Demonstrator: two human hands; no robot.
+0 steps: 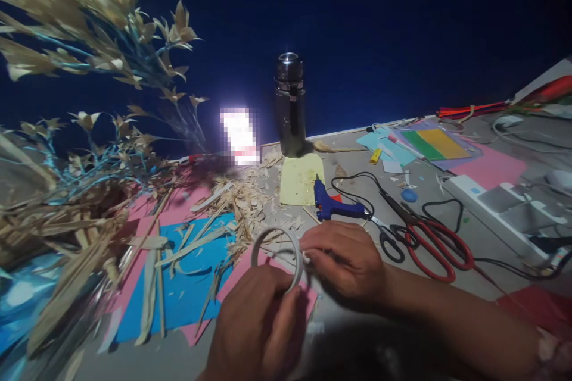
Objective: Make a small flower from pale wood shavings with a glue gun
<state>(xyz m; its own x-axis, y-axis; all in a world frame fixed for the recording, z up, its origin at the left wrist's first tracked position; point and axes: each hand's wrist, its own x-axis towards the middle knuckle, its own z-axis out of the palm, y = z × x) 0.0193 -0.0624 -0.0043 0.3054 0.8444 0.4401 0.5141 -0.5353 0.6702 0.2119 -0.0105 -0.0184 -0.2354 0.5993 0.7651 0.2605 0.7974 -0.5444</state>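
Left hand (257, 318): thumb and fingers gripping the near side of a pale ring (299, 259)
Right hand (348, 259): fingers curled in at the ring's right edge, honestly can't tell from here if they're gripping anything
Ring: held up on edge over a pink sheet (236, 274) on the desk (346, 161)
Glue gun (325, 207): blue one, just beyond the right hand

Upright dark flask (288, 122) behind yellow paper (297, 181)

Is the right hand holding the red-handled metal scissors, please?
No, the scissors lie on the grey table, apart from the right hand.
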